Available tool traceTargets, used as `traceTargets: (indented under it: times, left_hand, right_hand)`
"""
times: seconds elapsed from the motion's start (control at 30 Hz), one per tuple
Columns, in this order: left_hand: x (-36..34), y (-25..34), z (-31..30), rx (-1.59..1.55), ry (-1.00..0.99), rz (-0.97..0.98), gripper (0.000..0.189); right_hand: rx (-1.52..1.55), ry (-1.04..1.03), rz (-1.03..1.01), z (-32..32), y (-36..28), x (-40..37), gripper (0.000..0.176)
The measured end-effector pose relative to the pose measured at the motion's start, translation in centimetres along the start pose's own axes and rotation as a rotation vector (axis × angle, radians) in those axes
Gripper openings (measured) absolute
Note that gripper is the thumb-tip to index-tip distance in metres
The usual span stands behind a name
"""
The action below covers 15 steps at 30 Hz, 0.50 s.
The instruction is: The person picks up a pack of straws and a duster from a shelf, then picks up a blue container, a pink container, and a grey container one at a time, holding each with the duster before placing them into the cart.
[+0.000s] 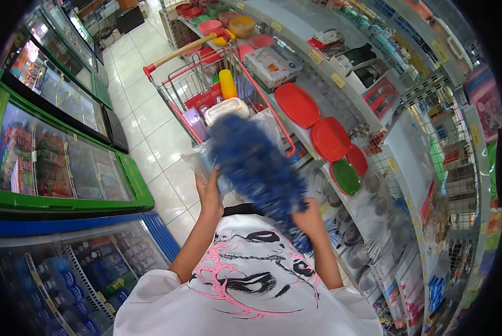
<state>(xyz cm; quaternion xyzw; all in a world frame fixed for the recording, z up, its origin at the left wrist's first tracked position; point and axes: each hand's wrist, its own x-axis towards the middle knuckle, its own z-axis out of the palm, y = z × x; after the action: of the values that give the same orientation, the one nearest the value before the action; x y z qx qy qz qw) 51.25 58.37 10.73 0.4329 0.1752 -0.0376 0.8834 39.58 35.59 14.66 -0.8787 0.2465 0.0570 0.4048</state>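
A blue shaggy mop head (256,168), blurred by motion, hangs in front of my shirt and covers part of the cart. My right hand (308,217) is closed round its lower right side. At its other edge, my left hand (209,193) grips a crinkled clear plastic wrapper (202,161); whether those fingers also hold the mop head is hidden. Just beyond stands a red-trimmed shopping cart (175,115). Inside it are a yellow cup-shaped item (227,84), a white lidded container (226,110) and a purple pack (195,123).
Shelving on the right bears red plates (297,105), a green plate (346,177), a boxed item (273,64) and wrapped goods. Glass-topped freezers (66,168) and a blue-edged drinks cooler (158,235) line the left. A tiled aisle (133,73) runs between them.
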Motion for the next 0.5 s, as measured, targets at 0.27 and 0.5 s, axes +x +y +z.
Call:
traceTargets:
  times: [0.27, 0.5]
  left_hand:
    - [-0.3, 0.6, -0.6, 0.039, -0.008, -0.003, 0.074]
    - [-1.5, 1.1, 0.7, 0.099, -0.264, -0.196, 0.077]
  right_hand:
    - [0.259, 0.176, 0.068, -1.1, 6.0, 6.8, 0.044]
    - [0.639, 0.049, 0.098, -2.9, 3.8, 7.1, 0.07]
